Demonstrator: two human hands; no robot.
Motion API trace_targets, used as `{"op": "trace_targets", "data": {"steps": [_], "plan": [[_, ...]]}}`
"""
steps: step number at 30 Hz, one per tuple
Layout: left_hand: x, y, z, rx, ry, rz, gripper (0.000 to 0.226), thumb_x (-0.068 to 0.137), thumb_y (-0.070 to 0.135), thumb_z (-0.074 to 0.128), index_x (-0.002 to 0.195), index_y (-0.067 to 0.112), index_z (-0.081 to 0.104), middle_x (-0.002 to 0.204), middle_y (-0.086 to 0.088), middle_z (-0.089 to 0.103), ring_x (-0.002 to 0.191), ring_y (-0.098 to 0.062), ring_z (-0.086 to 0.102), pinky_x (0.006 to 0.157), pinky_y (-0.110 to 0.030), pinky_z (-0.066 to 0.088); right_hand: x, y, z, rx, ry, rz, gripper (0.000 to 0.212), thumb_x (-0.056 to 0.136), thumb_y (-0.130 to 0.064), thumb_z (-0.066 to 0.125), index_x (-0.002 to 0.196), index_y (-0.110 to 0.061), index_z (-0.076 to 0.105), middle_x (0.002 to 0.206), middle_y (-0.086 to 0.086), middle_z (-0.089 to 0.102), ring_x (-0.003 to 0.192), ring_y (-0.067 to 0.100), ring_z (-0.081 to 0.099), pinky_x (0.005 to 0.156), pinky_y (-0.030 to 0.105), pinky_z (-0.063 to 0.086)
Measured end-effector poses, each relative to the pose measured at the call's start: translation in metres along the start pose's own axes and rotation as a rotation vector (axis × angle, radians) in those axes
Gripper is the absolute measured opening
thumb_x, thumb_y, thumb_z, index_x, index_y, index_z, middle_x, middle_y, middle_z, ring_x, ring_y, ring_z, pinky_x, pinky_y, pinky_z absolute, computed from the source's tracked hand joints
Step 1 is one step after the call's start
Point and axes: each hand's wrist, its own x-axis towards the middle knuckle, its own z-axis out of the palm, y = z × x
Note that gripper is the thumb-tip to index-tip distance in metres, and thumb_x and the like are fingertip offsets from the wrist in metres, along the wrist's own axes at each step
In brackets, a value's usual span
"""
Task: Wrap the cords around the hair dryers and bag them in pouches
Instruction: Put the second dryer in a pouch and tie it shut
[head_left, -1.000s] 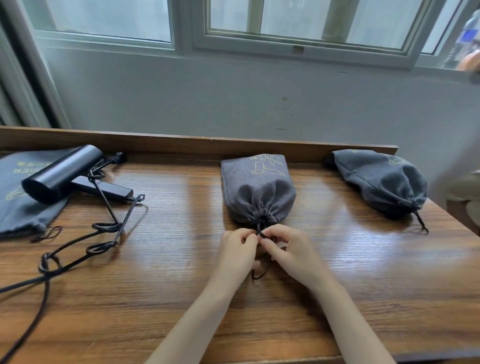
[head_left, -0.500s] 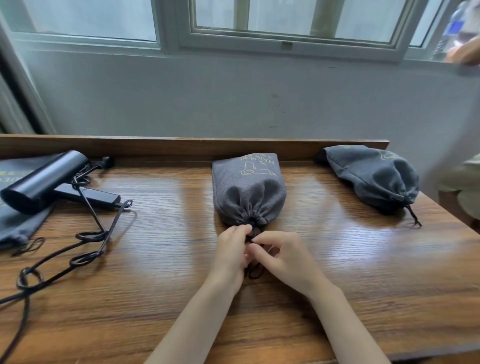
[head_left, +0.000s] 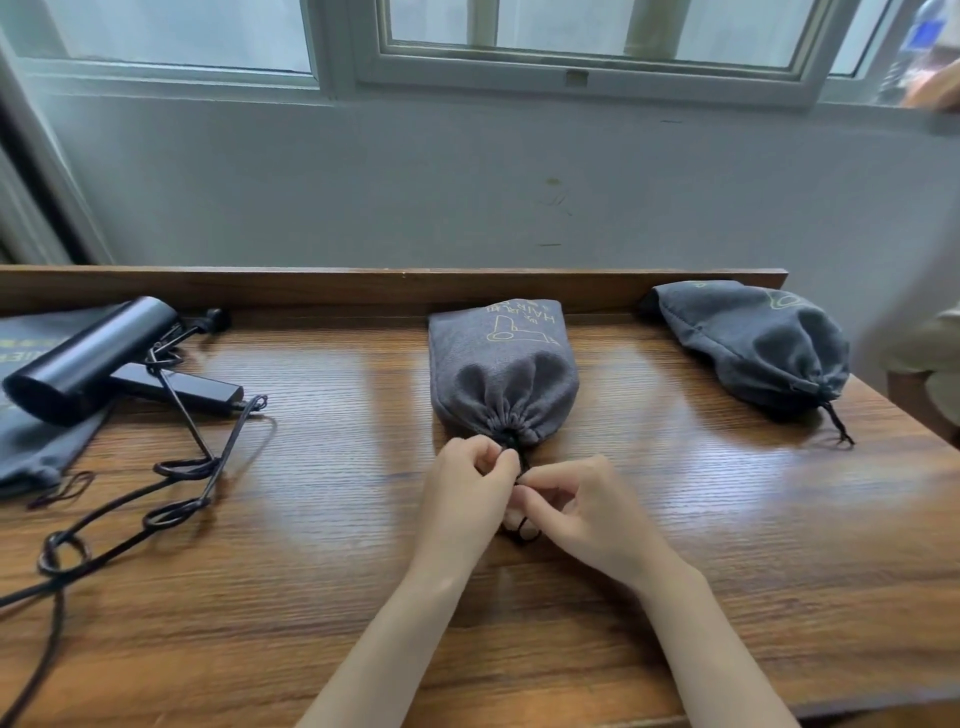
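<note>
A full grey pouch (head_left: 501, 364) with a yellow hair-dryer print lies mid-table, its mouth gathered tight toward me. My left hand (head_left: 467, 493) pinches the black drawstring (head_left: 519, 460) right at the mouth. My right hand (head_left: 582, 512) pinches the same drawstring a little nearer to me, and a loop of it shows under the fingers. A second closed pouch (head_left: 753, 345) lies at the far right. A black hair dryer (head_left: 88, 358) rests at the left on a flat empty pouch (head_left: 31, 447), its black cord (head_left: 176, 467) sprawled loose in loops.
The wooden table (head_left: 727, 545) has a raised back ledge (head_left: 363, 286) against a grey wall under windows. The cord trails off the table's left front edge. Another person's clothing shows at the far right edge.
Both hands stay at the middle pouch's mouth, working the drawstring; the right hand's fingers have shifted slightly nearer to me. The view has drifted a little.
</note>
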Motion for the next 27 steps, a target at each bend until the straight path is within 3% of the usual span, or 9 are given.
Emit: {"op": "trace_targets", "data": {"steps": [4, 7, 11, 13, 15, 17, 21, 27], "plan": [[0.000, 0.003, 0.003, -0.308, -0.138, -0.249, 0.027, 0.084, 0.007, 0.050, 0.058, 0.013, 0.050, 0.061, -0.006, 0.052, 0.061, -0.019, 0.053, 0.071, -0.045, 0.053, -0.001, 0.001, 0.002, -0.039, 0.023, -0.029, 0.027, 0.086, -0.031, 0.054, 0.065, -0.019, 0.067, 0.058, -0.010, 0.065, 0.053, 0.000, 0.059, 0.054, 0.014, 0.041], [-0.002, 0.009, 0.005, -0.671, -0.211, -0.398, 0.034, 0.085, 0.002, 0.041, 0.053, 0.014, 0.048, 0.072, -0.006, 0.064, 0.060, -0.019, 0.054, 0.056, -0.029, 0.045, -0.001, -0.001, 0.001, -0.052, 0.048, -0.055, 0.029, 0.083, -0.031, 0.053, 0.062, -0.013, 0.063, 0.049, -0.007, 0.053, 0.045, 0.000, 0.042, 0.050, 0.008, 0.028], [0.000, 0.013, 0.010, -0.914, -0.193, -0.485, 0.052, 0.085, 0.003, 0.038, 0.036, 0.015, 0.052, 0.073, -0.009, 0.066, 0.063, -0.020, 0.058, 0.074, -0.037, 0.043, -0.002, 0.000, 0.000, -0.036, 0.005, -0.058, 0.029, 0.084, -0.027, 0.056, 0.063, -0.009, 0.064, 0.052, 0.002, 0.059, 0.049, 0.007, 0.049, 0.053, 0.012, 0.035], [0.001, 0.014, 0.012, -0.968, -0.172, -0.519, 0.054, 0.087, 0.006, 0.037, 0.036, 0.015, 0.051, 0.060, -0.005, 0.065, 0.056, -0.019, 0.059, 0.074, -0.037, 0.044, -0.001, 0.002, -0.001, -0.015, 0.006, -0.035, 0.024, 0.084, -0.022, 0.058, 0.066, -0.009, 0.068, 0.054, 0.002, 0.060, 0.058, -0.007, 0.055, 0.066, 0.008, 0.042], [0.003, 0.013, 0.013, -1.023, -0.134, -0.567, 0.041, 0.088, 0.007, 0.037, 0.048, 0.013, 0.047, 0.050, -0.002, 0.056, 0.048, -0.016, 0.058, 0.066, -0.032, 0.043, -0.001, 0.002, -0.001, 0.001, -0.012, -0.026, 0.023, 0.082, -0.023, 0.057, 0.066, -0.011, 0.068, 0.057, 0.002, 0.063, 0.072, 0.000, 0.065, 0.083, 0.018, 0.049], [0.005, 0.012, 0.013, -1.063, -0.111, -0.597, 0.030, 0.088, 0.007, 0.037, 0.058, 0.014, 0.040, 0.047, 0.001, 0.050, 0.043, -0.013, 0.055, 0.062, -0.029, 0.041, -0.001, 0.002, -0.002, 0.032, -0.018, -0.019, 0.022, 0.081, -0.021, 0.056, 0.064, -0.012, 0.065, 0.066, 0.002, 0.066, 0.080, 0.016, 0.068, 0.076, 0.025, 0.051], [0.008, 0.011, 0.011, -0.992, -0.038, -0.538, 0.027, 0.087, 0.004, 0.036, 0.063, 0.013, 0.040, 0.049, 0.002, 0.047, 0.042, -0.013, 0.046, 0.047, -0.021, 0.038, 0.000, 0.001, -0.006, 0.116, 0.091, -0.018, 0.018, 0.077, -0.022, 0.056, 0.062, -0.019, 0.066, 0.088, -0.011, 0.069, 0.079, 0.011, 0.066, 0.065, 0.027, 0.052], [0.004, 0.008, 0.004, -0.818, -0.042, -0.450, 0.022, 0.094, 0.004, 0.040, 0.074, 0.010, 0.049, 0.060, -0.004, 0.052, 0.040, -0.004, 0.045, 0.041, -0.014, 0.041, 0.005, 0.010, -0.013, -0.043, 0.331, 0.042, 0.021, 0.083, -0.034, 0.052, 0.069, -0.022, 0.063, 0.079, -0.008, 0.057, 0.072, 0.010, 0.056, 0.061, 0.012, 0.038]]}}
